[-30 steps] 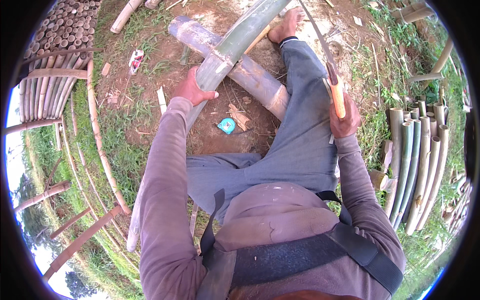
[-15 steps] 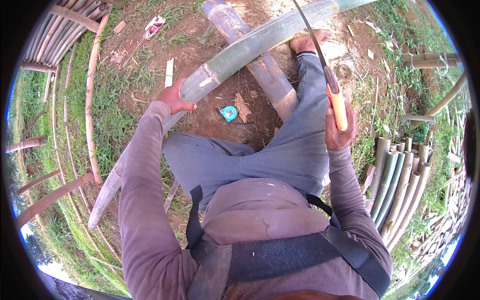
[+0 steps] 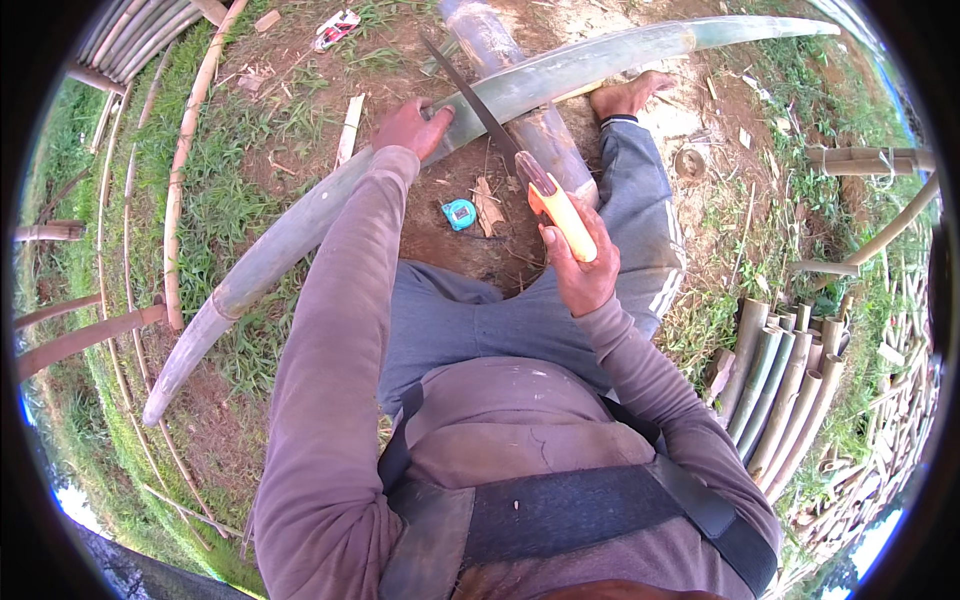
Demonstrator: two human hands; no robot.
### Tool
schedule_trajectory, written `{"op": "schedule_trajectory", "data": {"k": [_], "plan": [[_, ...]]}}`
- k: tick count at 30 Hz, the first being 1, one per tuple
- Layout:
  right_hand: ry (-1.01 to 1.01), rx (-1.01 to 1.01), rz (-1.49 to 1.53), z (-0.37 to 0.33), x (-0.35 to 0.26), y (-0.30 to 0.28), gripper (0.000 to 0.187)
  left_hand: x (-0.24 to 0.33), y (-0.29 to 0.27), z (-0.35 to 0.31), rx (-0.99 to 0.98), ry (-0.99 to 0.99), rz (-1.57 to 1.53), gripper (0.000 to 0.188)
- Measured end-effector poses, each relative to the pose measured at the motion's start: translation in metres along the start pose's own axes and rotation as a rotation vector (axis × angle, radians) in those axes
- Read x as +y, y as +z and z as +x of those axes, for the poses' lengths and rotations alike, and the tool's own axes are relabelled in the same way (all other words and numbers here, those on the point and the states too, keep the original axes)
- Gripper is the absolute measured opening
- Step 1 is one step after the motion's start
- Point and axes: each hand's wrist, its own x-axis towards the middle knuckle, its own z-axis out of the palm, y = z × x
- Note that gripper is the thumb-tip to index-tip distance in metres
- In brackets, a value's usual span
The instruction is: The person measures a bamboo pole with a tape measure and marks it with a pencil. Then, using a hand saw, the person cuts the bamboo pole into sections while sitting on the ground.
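Note:
A long greenish bamboo pole (image 3: 620, 65) runs slantwise from lower left to upper right, lying across a thicker bamboo log (image 3: 555, 145). My left hand (image 3: 413, 130) grips the pole left of the crossing, its thumb along the near side. My right hand (image 3: 588, 268) is wrapped round the orange handle of a handsaw (image 3: 566, 222). The dark saw blade slants over the pole just right of my left hand, its tip past the far side. Whether the teeth touch the bamboo I cannot tell.
A turquoise tape measure (image 3: 459, 214) lies on the soil beside wood chips (image 3: 488, 207). My bare foot (image 3: 630, 95) rests near the pole at right. Cut bamboo lengths (image 3: 775, 370) are bundled at right. Bamboo rails (image 3: 185, 170) stand at left. A red-and-white item (image 3: 336, 30) lies at the back.
My right hand has swung the saw leftward, bringing its blade across the pole. The left hand has shifted right along the bamboo. The view has moved slightly.

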Motion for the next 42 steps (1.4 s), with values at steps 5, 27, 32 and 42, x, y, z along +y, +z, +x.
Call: {"op": "schedule_trajectory", "data": {"k": [5, 27, 32, 42], "plan": [[-0.022, -0.012, -0.077, -0.005, -0.002, -0.002, 0.052, 0.029, -0.004, -0.009, -0.02, -0.11, 0.143, 0.084], [0.062, -0.052, 0.081, 0.024, 0.001, 0.022, 0.044, 0.024, 0.006, -0.008, 0.076, -0.065, 0.151, 0.086], [-0.007, -0.053, 0.0, 0.046, -0.009, 0.034, 0.044, 0.029, -0.006, -0.012, 0.004, -0.087, 0.12, 0.087], [0.155, 0.0, 0.161, 0.01, 0.003, 0.022, 0.043, 0.027, 0.0, -0.014, -0.008, -0.062, 0.097, 0.088]]}}
